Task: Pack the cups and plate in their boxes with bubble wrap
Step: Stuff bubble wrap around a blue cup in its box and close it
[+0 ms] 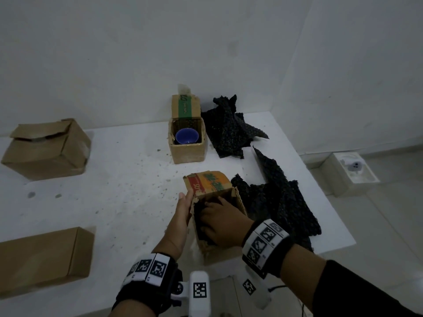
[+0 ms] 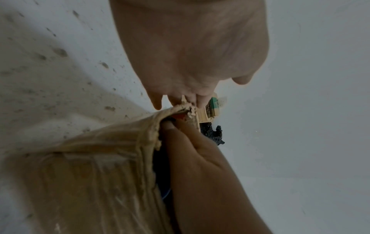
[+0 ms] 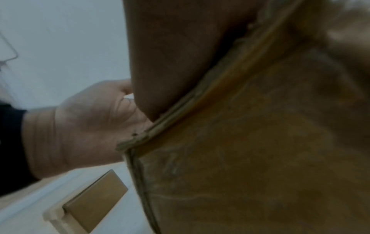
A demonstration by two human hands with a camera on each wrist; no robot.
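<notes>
The near open cardboard box point(image 1: 218, 252) stands on the white table point(image 1: 126, 197), its printed red and orange flap point(image 1: 209, 181) folded back. My left hand point(image 1: 183, 208) lies flat against the box's left wall with its fingers straight. My right hand point(image 1: 219, 221) reaches into the box, fingers curled down over black bubble wrap point(image 1: 201, 227); its fingertips are hidden. In the left wrist view a thin blue edge point(image 2: 166, 192) shows in the dark wrap under the right hand point(image 2: 200, 166). A second open box point(image 1: 186, 154) farther back holds a bare blue cup point(image 1: 186, 135).
Loose black bubble wrap sheets lie right of the far box point(image 1: 231, 129) and right of the near box point(image 1: 283, 202), near the table's right edge. A closed carton point(image 1: 48, 149) sits at the back left, a flat closed box point(image 1: 43, 255) at the front left. A white case point(image 1: 350, 172) is on the floor.
</notes>
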